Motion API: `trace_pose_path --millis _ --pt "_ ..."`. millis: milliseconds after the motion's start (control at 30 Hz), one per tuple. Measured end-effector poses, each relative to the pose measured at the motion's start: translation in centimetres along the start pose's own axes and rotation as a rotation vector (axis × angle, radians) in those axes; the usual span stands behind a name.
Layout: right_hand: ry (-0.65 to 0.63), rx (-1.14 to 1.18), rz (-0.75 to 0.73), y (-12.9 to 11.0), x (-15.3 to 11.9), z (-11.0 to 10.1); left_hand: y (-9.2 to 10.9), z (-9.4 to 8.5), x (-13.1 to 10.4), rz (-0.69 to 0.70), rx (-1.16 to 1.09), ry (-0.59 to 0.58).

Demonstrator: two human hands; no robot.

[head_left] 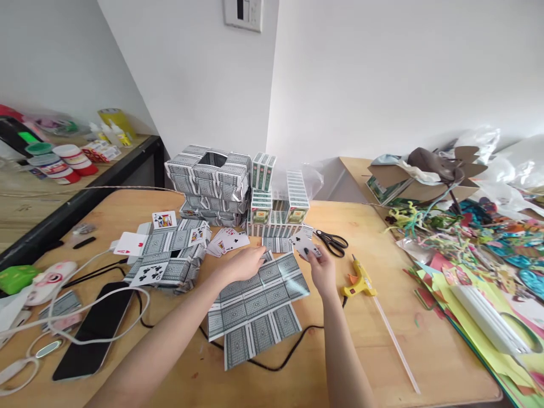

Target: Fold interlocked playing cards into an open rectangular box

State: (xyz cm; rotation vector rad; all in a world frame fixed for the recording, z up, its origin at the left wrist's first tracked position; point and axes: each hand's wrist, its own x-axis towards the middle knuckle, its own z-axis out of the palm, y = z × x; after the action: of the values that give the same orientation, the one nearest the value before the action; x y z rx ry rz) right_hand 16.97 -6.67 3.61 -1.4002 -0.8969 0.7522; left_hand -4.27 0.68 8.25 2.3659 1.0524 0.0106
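My left hand is closed at the upper edge of a sheet of joined playing cards, with a card edge showing at its fingertips. A second joined strip lies under that sheet, nearer me. My right hand pinches a few face-up playing cards, fanned apart, just right of the sheet. Loose face-up cards lie beyond my left hand. Left of them sits a card-built structure with face-up cards on it. Behind stands a taller card-built box with an opening on top.
Stacked card packs stand at the back. Black scissors and a yellow glue gun with a long glue stick lie right. A phone and white cables lie left; a black cord crosses the front. Craft scraps fill the far right.
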Motion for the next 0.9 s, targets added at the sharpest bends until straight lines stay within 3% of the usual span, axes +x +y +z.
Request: trace_pose_path --millis 100,267,467,633,767,900 --pt "-0.019 0.076 0.002 -1.6 0.3 -0.6 0.0 -1.0 -1.4 0.047 -0.160 0.059" --pt "-0.190 0.020 -0.061 -4.8 -0.9 0.1 -0.1 -1.6 -2.2 0.052 -0.328 0.102" --pt "0.026 -0.312 -0.353 -7.7 -2.2 1.1 -0.6 -1.1 -1.6 -0.011 -0.219 0.124" --pt "-0.136 -0.482 -0.369 -5.7 -2.0 2.2 -0.4 -0.5 -1.2 -0.062 -0.053 0.157" --pt "-0.123 -0.533 -0.325 -3.5 -1.7 2.5 0.2 -0.7 -1.3 -0.041 -0.036 0.117" --pt "-0.152 -0.525 -0.324 -3.1 -1.7 2.5 0.9 -1.1 -1.5 -0.110 -0.016 0.095"
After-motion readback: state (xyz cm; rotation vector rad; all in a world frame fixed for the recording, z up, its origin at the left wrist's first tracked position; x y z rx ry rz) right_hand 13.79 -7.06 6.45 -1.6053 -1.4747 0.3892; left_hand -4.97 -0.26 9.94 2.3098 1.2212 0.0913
